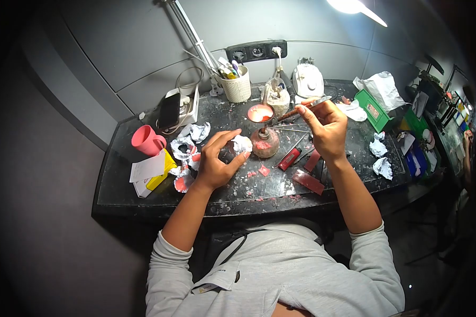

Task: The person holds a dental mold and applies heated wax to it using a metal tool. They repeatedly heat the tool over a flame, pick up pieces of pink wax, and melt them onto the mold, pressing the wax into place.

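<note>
My left hand (217, 161) is closed around a small white plaster piece (241, 144) between thumb and fingers, beside the lamp. In my right hand (329, 127) a slim brown-handled tool (304, 109) is pinched, its tip pointing left to the rim of a small pan. That pan (261, 113) holds pinkish-red melted wax and sits above a round glass spirit lamp (264, 143). Just right of the lamp lies a red lighter (290, 158), near thin metal tools. Pink wax sheets (308, 182) and scattered wax crumbs lie in front.
To the left are a pink mug (145, 139), a yellow box (162, 170), crumpled white pieces (182, 148) and a phone (169, 111). Behind stand a pen cup (236, 87) and a white device (308, 80). A green box (373, 110) and more crumpled pieces (382, 168) lie right.
</note>
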A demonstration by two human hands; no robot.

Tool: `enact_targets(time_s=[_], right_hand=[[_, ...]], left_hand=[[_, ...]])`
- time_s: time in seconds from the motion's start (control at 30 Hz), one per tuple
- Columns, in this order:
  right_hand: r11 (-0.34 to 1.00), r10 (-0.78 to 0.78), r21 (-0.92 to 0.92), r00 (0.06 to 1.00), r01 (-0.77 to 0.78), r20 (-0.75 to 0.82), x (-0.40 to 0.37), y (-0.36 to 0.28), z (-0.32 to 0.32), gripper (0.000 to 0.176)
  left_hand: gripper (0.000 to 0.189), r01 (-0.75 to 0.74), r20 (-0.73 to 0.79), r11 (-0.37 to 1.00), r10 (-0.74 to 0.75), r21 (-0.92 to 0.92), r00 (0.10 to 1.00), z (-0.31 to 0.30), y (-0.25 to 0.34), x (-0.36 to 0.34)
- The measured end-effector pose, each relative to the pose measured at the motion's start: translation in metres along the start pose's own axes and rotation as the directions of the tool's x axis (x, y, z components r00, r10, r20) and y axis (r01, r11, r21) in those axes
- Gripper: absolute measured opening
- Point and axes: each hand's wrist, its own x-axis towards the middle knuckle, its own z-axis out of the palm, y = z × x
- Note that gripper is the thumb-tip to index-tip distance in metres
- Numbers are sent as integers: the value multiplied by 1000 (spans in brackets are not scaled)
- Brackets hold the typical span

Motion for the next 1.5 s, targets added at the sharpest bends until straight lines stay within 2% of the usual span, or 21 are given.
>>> enact_targets(time_s=[0.3, 0.37, 0.57, 0.87, 1.03, 1.27, 1.5], right_hand=[[998, 15, 53, 1000, -16, 18, -1, 1, 0, 10], [982, 24, 181, 993, -44, 112, -2, -2, 3, 11], [961, 35, 260, 971, -97, 235, -9, -1, 9, 13], [963, 26, 254, 968, -91, 248, -10, -2, 12, 14], [973, 31, 217, 971, -84, 238, -10, 0, 11, 14], [973, 14, 218, 965, -73, 263, -10, -2, 9, 15], [976, 11, 208, 966, -66, 257, -11, -3, 11, 15]], left_hand=[[50, -12, 0, 1000, 12, -17, 1000, 0, 0, 0], [50, -6, 5, 1000, 6, -26, 1000, 0, 1, 0], [50, -35, 16, 999, 35, -27, 999, 1, -2, 0], [50, -1, 47, 999, 3, -32, 999, -1, -1, -1], [50, -113, 41, 994, 113, 3, 993, -1, -2, 0], [50, -81, 44, 997, 81, 3, 996, -1, -1, -1], [52, -126, 54, 992, 125, 19, 991, -1, 0, -1]])
